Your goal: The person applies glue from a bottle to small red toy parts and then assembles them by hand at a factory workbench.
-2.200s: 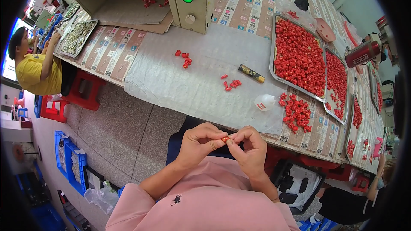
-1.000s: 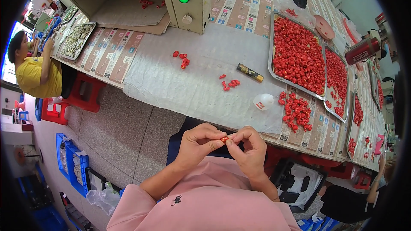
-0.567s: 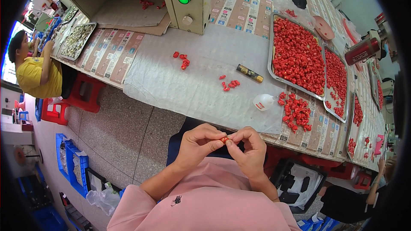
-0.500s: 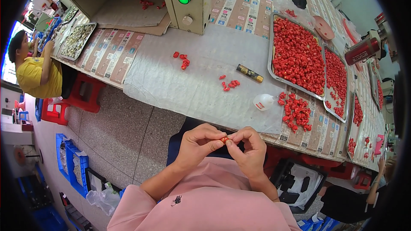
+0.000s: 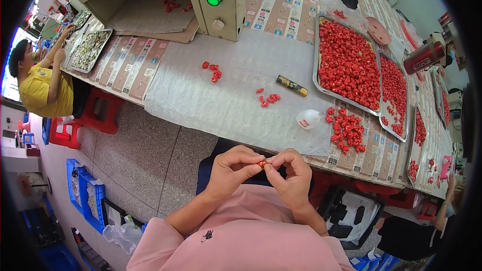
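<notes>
Piece (image 5: 261,163), small and red, pinched between left hand (image 5: 229,170) and right hand (image 5: 291,174), both closed on it, short of the worktop (image 5: 131,62). Judged light, stiff, maybe slick; grip at opposite sides. Beyond: white bottle (image 5: 308,119), contents unclear; large tray (image 5: 346,102) heaped with red pieces (image 5: 349,60); second tray (image 5: 391,133), sparser at near end.

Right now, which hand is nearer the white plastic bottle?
Right. The right hand is below and slightly left of the white plastic bottle in the picture; the left hand is below and farther left.
</notes>
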A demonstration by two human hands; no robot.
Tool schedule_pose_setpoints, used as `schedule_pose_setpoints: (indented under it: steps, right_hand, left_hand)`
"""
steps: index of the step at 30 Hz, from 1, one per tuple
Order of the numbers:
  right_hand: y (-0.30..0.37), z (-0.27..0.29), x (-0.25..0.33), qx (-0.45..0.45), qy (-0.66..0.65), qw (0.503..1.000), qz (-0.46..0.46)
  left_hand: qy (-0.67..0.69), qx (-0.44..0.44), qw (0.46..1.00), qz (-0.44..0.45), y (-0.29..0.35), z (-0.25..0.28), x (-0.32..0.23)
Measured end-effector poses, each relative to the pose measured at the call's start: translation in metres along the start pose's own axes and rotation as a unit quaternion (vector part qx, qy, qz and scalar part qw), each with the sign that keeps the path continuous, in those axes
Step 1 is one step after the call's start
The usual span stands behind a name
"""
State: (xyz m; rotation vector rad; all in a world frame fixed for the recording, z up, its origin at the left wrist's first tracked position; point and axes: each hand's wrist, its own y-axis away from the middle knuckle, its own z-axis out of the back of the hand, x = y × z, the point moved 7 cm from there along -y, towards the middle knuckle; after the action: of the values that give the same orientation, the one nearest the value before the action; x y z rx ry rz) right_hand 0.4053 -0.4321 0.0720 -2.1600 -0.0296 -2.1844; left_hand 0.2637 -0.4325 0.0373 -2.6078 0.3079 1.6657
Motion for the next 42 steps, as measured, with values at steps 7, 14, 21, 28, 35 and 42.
schedule_pose_setpoints:
  steps: [7, 14, 21, 28, 35, 42]
  right_hand:
    - [0.000, 0.002, -0.001, 0.005, 0.006, 1.000, 0.000]
    - [-0.002, 0.015, 0.001, -0.001, -0.001, 1.000, -0.007]
    - [0.002, 0.033, 0.002, -0.028, 0.057, 0.998, 0.020]
    - [-0.001, 0.040, 0.012, -0.047, 0.086, 0.994, 0.044]
    - [0.002, 0.047, 0.012, -0.051, 0.082, 0.995, 0.036]
    - [0.003, 0.051, 0.016, -0.056, 0.097, 0.992, 0.055]
  left_hand:
    - [0.005, 0.001, 1.000, 0.001, -0.001, -0.002, -0.001]
    - [0.126, -0.009, 0.989, 0.076, -0.003, -0.011, 0.010]
    - [0.236, 0.006, 0.956, 0.173, -0.005, -0.019, 0.024]
    - [0.200, 0.031, 0.966, 0.160, -0.011, -0.029, 0.024]
    - [0.143, 0.026, 0.981, 0.131, -0.017, -0.039, 0.018]
    - [0.111, 0.038, 0.989, 0.094, -0.019, -0.043, 0.017]
